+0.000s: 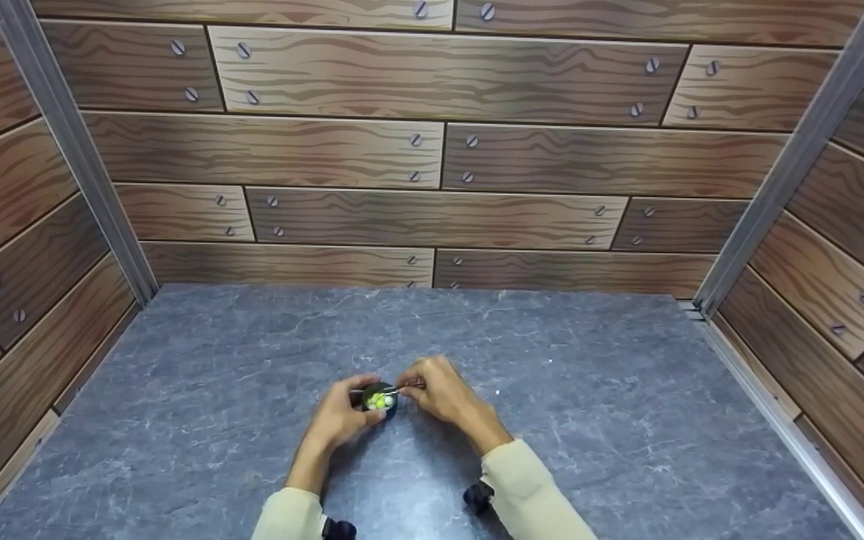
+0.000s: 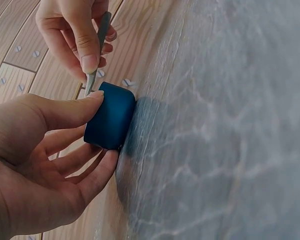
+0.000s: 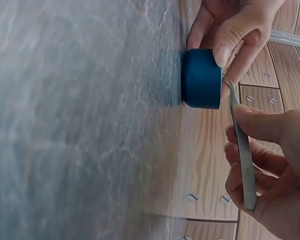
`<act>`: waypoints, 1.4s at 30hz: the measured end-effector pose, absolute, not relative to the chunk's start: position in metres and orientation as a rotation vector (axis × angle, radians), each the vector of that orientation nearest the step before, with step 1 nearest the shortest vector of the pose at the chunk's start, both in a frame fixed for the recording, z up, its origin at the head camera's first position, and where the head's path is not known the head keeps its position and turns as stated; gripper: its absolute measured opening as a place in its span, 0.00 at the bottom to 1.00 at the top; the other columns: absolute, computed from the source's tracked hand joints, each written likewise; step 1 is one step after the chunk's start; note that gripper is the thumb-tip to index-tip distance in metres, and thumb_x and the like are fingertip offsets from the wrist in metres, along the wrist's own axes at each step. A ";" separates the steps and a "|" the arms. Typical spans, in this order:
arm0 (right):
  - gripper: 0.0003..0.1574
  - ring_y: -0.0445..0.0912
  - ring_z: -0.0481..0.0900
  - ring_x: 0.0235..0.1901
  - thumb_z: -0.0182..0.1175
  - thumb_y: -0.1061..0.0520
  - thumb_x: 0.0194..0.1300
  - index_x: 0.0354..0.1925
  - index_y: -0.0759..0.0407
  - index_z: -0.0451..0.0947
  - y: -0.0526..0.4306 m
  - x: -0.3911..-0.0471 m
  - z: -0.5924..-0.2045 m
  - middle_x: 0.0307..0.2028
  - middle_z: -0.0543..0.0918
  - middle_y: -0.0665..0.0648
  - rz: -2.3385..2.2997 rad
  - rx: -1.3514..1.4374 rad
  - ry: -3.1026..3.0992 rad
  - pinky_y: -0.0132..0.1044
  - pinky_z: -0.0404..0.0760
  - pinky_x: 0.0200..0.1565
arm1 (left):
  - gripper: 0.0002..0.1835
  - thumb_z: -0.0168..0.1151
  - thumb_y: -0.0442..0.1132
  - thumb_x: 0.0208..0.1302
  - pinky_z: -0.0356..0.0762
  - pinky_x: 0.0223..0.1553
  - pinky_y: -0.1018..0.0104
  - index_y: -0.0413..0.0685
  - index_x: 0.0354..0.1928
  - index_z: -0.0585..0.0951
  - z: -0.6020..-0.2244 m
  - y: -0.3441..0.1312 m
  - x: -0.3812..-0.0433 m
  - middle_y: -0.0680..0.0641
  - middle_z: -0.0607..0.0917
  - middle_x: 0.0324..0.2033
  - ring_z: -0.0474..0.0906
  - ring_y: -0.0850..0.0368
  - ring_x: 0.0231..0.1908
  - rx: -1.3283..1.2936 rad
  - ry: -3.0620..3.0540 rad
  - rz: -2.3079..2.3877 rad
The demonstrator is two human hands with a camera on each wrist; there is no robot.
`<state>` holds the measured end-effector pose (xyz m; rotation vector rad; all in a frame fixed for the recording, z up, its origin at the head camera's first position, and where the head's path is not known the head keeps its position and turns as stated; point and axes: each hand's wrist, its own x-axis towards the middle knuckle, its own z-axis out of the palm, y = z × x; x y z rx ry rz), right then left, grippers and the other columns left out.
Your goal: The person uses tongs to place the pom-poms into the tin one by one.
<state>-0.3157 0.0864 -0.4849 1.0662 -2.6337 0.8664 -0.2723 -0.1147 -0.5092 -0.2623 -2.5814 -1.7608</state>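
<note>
A small dark-blue round container [image 2: 110,117] stands on the table. My left hand [image 1: 340,414] holds it from the left, with the thumb on its near rim and the fingers round its side. Inside it lie several small white and yellow-green round pieces [image 1: 379,402], seen only in the head view. My right hand [image 1: 444,390] pinches a pair of metal tweezers [image 3: 245,155] between thumb and fingers. Their bent tips reach over the rim into the container's mouth; whether they grip a piece cannot be told.
The grey marble-patterned tabletop [image 1: 222,390] spreads around both hands. Two tiny white specks lie on it to the right, one of them the nearer speck [image 1: 497,392]. Wood-plank-patterned walls [image 1: 342,154] enclose the back and sides, with metal posts [image 1: 784,161] at the corners.
</note>
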 end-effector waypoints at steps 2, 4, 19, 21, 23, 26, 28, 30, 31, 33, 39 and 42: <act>0.06 0.51 0.88 0.35 0.70 0.64 0.62 0.39 0.63 0.91 0.088 -0.316 -0.485 0.35 0.91 0.59 0.867 1.064 -2.625 0.35 0.86 0.40 | 0.30 0.72 0.22 0.54 0.82 0.60 0.45 0.28 0.61 0.78 -0.509 -0.114 -0.272 0.27 0.82 0.58 0.83 0.32 0.57 -0.263 -2.580 -1.766; 0.06 0.51 0.88 0.36 0.70 0.65 0.62 0.39 0.63 0.91 0.089 -0.316 -0.486 0.35 0.91 0.59 0.876 1.067 -2.612 0.36 0.86 0.40 | 0.30 0.72 0.22 0.54 0.82 0.59 0.45 0.28 0.61 0.78 -0.509 -0.114 -0.272 0.27 0.82 0.58 0.83 0.32 0.56 -0.258 -2.576 -1.773; 0.08 0.55 0.88 0.36 0.67 0.71 0.59 0.38 0.68 0.89 0.137 -0.324 -0.478 0.35 0.90 0.63 0.809 0.992 -2.563 0.44 0.88 0.42 | 0.29 0.73 0.24 0.56 0.81 0.61 0.45 0.32 0.62 0.79 -0.510 -0.115 -0.273 0.29 0.81 0.60 0.82 0.32 0.58 -0.218 -2.627 -1.705; 0.09 0.56 0.88 0.37 0.66 0.72 0.59 0.38 0.68 0.89 0.145 -0.325 -0.476 0.35 0.90 0.63 0.783 0.964 -2.568 0.46 0.88 0.44 | 0.29 0.73 0.24 0.56 0.81 0.61 0.45 0.32 0.62 0.79 -0.510 -0.115 -0.273 0.29 0.81 0.59 0.82 0.32 0.57 -0.229 -2.629 -1.692; 0.09 0.57 0.88 0.38 0.65 0.72 0.59 0.38 0.68 0.89 0.154 -0.325 -0.476 0.35 0.90 0.63 0.766 0.931 -2.571 0.47 0.88 0.45 | 0.29 0.73 0.25 0.56 0.81 0.60 0.45 0.32 0.62 0.79 -0.511 -0.115 -0.273 0.29 0.81 0.59 0.82 0.32 0.57 -0.235 -2.633 -1.680; 0.09 0.56 0.87 0.36 0.65 0.74 0.57 0.37 0.69 0.89 0.168 -0.326 -0.477 0.33 0.90 0.63 0.726 0.899 -2.560 0.47 0.87 0.43 | 0.29 0.73 0.25 0.56 0.81 0.60 0.45 0.32 0.62 0.79 -0.511 -0.115 -0.273 0.29 0.81 0.59 0.83 0.33 0.57 -0.237 -2.634 -1.667; 0.10 0.55 0.87 0.34 0.64 0.75 0.55 0.35 0.69 0.89 0.177 -0.326 -0.479 0.32 0.90 0.63 0.703 0.878 -2.553 0.46 0.87 0.41 | 0.29 0.74 0.25 0.56 0.81 0.60 0.44 0.33 0.62 0.80 -0.511 -0.115 -0.272 0.29 0.82 0.59 0.83 0.33 0.57 -0.238 -2.632 -1.659; 0.11 0.54 0.86 0.31 0.64 0.75 0.53 0.34 0.69 0.89 0.186 -0.327 -0.481 0.30 0.89 0.62 0.683 0.850 -2.560 0.45 0.86 0.37 | 0.29 0.74 0.25 0.56 0.81 0.60 0.44 0.33 0.62 0.80 -0.511 -0.115 -0.271 0.29 0.82 0.59 0.83 0.33 0.57 -0.239 -2.629 -1.666; 0.11 0.54 0.86 0.31 0.64 0.76 0.52 0.34 0.69 0.89 0.190 -0.327 -0.481 0.30 0.89 0.62 0.677 0.828 -2.567 0.46 0.86 0.37 | 0.29 0.74 0.25 0.56 0.81 0.60 0.44 0.33 0.62 0.80 -0.511 -0.115 -0.271 0.29 0.82 0.59 0.83 0.33 0.57 -0.240 -2.628 -1.669; 0.11 0.54 0.86 0.31 0.64 0.75 0.51 0.33 0.68 0.89 0.199 -0.326 -0.482 0.29 0.89 0.62 0.667 0.768 -2.592 0.47 0.85 0.36 | 0.29 0.73 0.25 0.56 0.81 0.60 0.44 0.32 0.62 0.80 -0.511 -0.114 -0.271 0.29 0.82 0.58 0.83 0.33 0.57 -0.240 -2.625 -1.683; 0.08 0.54 0.87 0.31 0.66 0.73 0.52 0.31 0.66 0.89 0.221 -0.327 -0.485 0.28 0.90 0.59 0.634 0.577 -2.681 0.51 0.85 0.36 | 0.29 0.72 0.24 0.55 0.82 0.58 0.46 0.30 0.61 0.79 -0.510 -0.113 -0.272 0.29 0.82 0.57 0.83 0.34 0.56 -0.243 -2.604 -1.709; 0.08 0.54 0.87 0.31 0.67 0.72 0.52 0.31 0.64 0.89 0.230 -0.328 -0.486 0.27 0.89 0.58 0.623 0.509 -2.722 0.53 0.85 0.36 | 0.29 0.72 0.24 0.56 0.82 0.58 0.46 0.30 0.62 0.79 -0.511 -0.113 -0.272 0.29 0.82 0.58 0.83 0.34 0.56 -0.238 -2.610 -1.707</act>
